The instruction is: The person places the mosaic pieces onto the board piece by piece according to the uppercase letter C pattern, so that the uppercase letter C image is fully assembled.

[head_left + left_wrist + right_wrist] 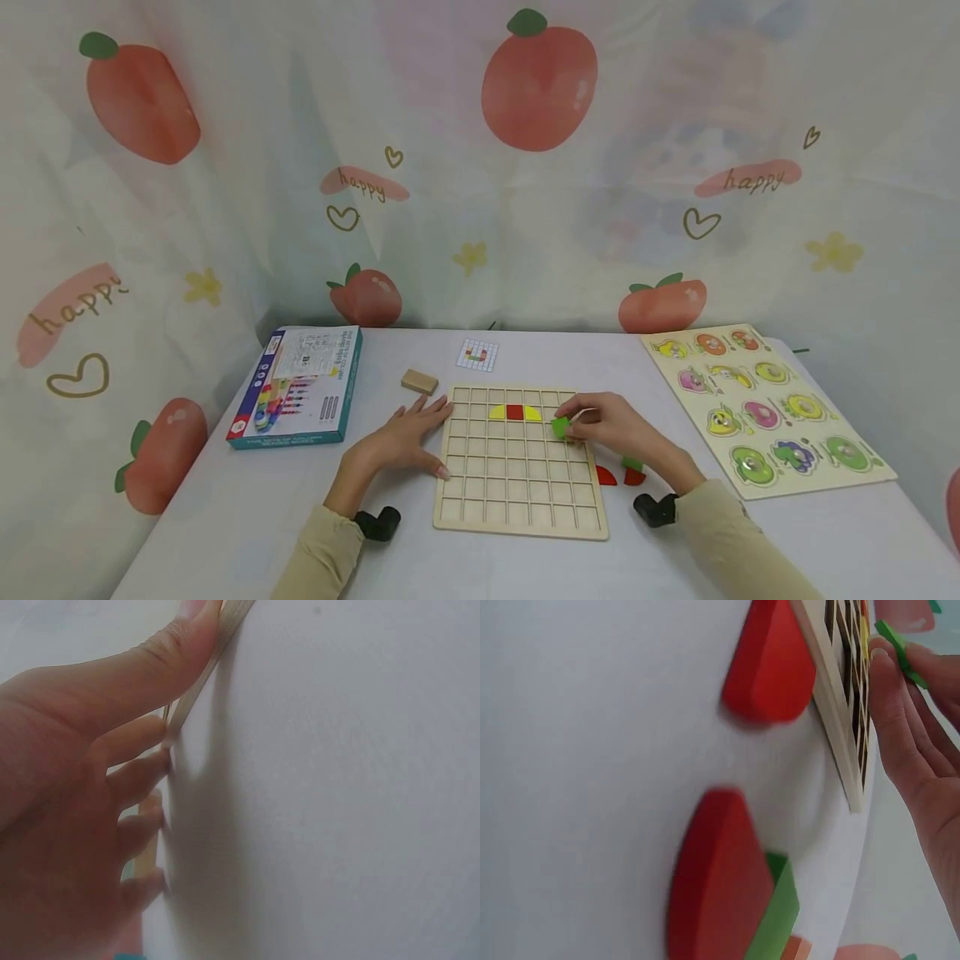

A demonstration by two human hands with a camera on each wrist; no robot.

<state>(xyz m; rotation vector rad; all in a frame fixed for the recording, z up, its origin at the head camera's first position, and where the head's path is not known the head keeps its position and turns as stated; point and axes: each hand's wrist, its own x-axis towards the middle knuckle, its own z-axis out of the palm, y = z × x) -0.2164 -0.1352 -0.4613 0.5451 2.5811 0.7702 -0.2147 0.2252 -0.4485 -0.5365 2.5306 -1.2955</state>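
A wooden grid board (517,492) lies flat on the white table. In one of its upper rows a red square (514,412) sits between two yellow quarter-round pieces (498,412). My right hand (611,425) pinches a green square block (560,427) above the board's right part; the right wrist view shows the same green block (901,654) between thumb and fingers. My left hand (401,437) rests at the board's left edge, fingers spread, thumb (176,660) against the edge in the left wrist view.
Red pieces (606,476) and a green piece (632,462) lie right of the board. A plain wooden block (419,382) and a small pattern card (477,355) lie behind it. A boxed set (300,383) stands left, a fruit puzzle board (772,417) right.
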